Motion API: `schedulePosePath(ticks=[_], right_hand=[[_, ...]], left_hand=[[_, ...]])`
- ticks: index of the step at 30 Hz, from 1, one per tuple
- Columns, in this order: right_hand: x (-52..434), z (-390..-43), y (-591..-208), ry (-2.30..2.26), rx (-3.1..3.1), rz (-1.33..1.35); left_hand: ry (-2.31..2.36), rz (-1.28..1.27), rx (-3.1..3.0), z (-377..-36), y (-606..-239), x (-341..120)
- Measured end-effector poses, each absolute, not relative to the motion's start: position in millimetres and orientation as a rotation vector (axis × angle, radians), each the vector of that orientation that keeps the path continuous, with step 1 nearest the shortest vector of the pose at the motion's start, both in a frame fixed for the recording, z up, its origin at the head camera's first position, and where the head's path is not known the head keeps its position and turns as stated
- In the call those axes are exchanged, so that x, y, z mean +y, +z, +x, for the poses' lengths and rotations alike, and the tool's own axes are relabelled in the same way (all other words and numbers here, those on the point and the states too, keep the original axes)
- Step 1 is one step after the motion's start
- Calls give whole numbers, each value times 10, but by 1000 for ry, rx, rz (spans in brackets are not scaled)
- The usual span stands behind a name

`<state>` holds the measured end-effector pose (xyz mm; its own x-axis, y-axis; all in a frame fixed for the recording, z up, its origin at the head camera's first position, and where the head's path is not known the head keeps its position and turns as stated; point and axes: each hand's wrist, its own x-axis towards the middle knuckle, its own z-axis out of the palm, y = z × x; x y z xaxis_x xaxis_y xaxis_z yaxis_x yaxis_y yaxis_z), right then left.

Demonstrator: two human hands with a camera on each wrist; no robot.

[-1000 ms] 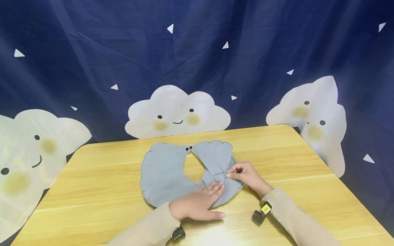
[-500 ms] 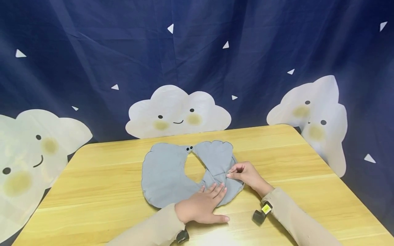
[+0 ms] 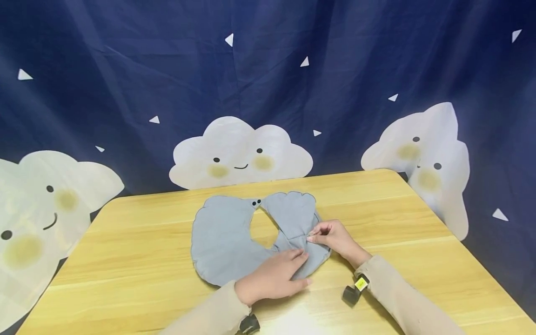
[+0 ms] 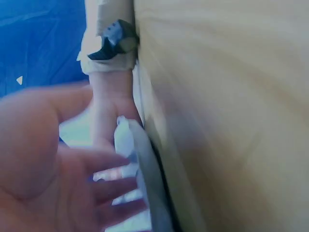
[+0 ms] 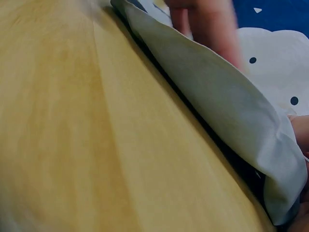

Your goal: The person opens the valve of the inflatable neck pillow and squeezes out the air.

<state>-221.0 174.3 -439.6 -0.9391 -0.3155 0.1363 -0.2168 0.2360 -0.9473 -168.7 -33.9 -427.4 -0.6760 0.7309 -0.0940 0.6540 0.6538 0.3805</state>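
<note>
L hand (image 3: 272,279) lies low on the near edge of the grey pillow (image 3: 226,237), fingers mostly straight and a bit spread, tips on the cloth, thumb out to the side on the tabletop (image 3: 125,260). Relaxed, flat-ish, not gripping; the left wrist view is blurred but shows the fingers splayed beside the cloth edge.

R hand (image 3: 335,237) is curled, thumb & forefinger pinching a small fold of the pillow's cloth on its right lobe. Rest of the fingers tucked under.

Pillow: flat, deflated, U-shaped neck type, soft matte grey fabric w/ a darker piped seam round the edge, scalloped ends. Two small dark snap dots (image 3: 256,202) where the two tips meet. Creases radiate from the pinched spot. In the right wrist view the edge lifts off the wood as a thin limp flap.

It lies approx. mid-tabletop, slightly toward the near side. The two tips point away from the person, toward the backdrop (image 3: 268,83); the closed curve of the U faces the person. Wider side to side than front to back.

Tabletop: pale wood grain, smooth, rounded corners. Backdrop: dark blue cloth w/ white smiling clouds & small triangles. Both sleeves beige, w/ small black devices at the wrists.
</note>
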Motion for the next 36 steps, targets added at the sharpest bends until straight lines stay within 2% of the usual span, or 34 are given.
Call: schedulePosePath(ticks=[4,9,18,27,36], right_hand=[[1739,-2213,-4398,-1835,2387,-511],[1747,-2217,-4413,-1836,2385,-519],[1814,-2364,-4681,-1873,2345,-555],[1808,-2377,-4696,-1905,2342,-569],[1816,-2370,-4696,-1867,2361,-551]], left_hand=[[805,1002,2732,-1763,-4326,-278],[1205,816,2573,-1904,-4445,-180],[1189,771,2528,-1941,-4484,-36],[1426,706,2332,-2033,-4518,-120],[1682,540,2258,-2393,-4226,-307]])
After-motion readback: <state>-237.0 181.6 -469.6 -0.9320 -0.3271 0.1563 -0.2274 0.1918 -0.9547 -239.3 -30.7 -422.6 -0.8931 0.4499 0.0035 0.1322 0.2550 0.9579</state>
